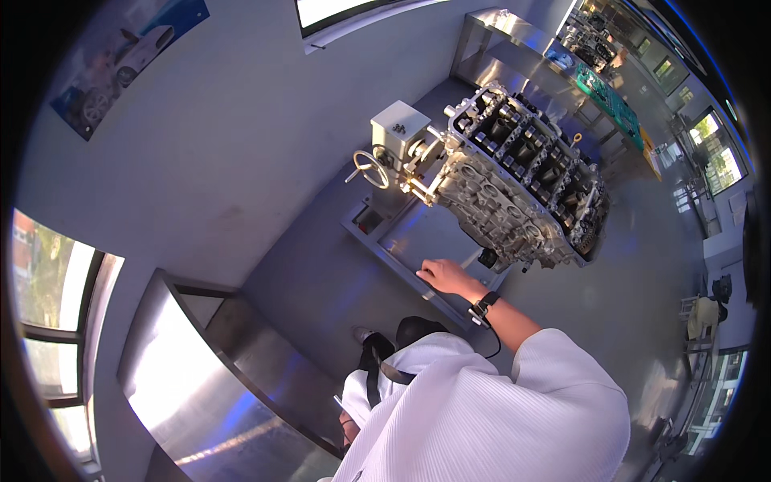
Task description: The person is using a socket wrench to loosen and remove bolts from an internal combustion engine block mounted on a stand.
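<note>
- Engine block [522, 173], upper right of centre, mounted on a stand [426, 233] with a handwheel [369, 170].
- Right hand [446, 275], frame centre, fingers curled; cannot tell whether it grips anything.
- Left hand [349, 426], bottom, left of centre, mostly hidden; cannot tell its state.

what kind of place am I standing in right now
Probably a car repair workshop or training room: an open engine is mounted on a metal stand with a handwheel, and a car poster hangs on the wall.

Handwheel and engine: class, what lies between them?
In the head view, the pale box and a metal mount lie between the handwheel and the engine.
</note>
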Demonstrator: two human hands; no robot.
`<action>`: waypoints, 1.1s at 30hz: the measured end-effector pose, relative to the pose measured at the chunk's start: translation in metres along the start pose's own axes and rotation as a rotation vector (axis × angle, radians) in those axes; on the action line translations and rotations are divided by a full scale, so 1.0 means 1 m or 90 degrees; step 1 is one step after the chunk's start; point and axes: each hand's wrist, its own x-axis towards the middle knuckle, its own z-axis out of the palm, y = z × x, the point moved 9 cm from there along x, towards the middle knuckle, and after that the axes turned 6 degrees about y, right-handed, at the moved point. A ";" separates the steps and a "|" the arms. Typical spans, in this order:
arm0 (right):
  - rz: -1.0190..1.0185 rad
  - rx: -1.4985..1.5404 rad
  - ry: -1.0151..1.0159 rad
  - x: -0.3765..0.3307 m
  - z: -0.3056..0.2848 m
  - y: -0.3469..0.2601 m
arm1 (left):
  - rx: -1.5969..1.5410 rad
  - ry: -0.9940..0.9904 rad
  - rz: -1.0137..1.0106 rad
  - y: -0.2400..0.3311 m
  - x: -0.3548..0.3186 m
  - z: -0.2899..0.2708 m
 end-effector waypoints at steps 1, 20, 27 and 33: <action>-0.018 -0.018 0.049 0.038 -0.009 -0.007 | -0.001 -0.012 -0.008 0.017 0.023 -0.002; 0.178 -0.309 0.426 0.659 -0.080 0.157 | -0.025 0.014 -0.324 0.210 0.255 0.084; 0.089 -0.303 0.312 0.725 -0.063 0.186 | -0.090 0.003 -0.288 0.300 0.303 0.150; 0.069 -0.289 0.289 0.734 -0.071 0.189 | -0.162 -0.006 -0.217 0.371 0.330 0.185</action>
